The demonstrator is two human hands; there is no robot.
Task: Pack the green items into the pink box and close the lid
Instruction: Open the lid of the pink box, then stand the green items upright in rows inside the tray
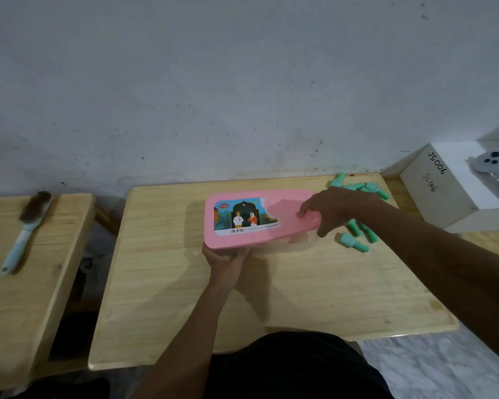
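Note:
A pink box lid with a picture label sits on a clear box base at the middle of the small wooden table. Its right end is tilted up off the base. My right hand grips that raised right end, fingers on top and thumb underneath. My left hand holds the box's near left corner. Several green bottle-shaped items lie on the table to the right of the box: one group at the far edge, another nearer, partly hidden behind my right forearm.
The wooden table stands against a grey wall. A second wooden table on the left carries a light-blue brush. A white box with a white controller on it stands at the right.

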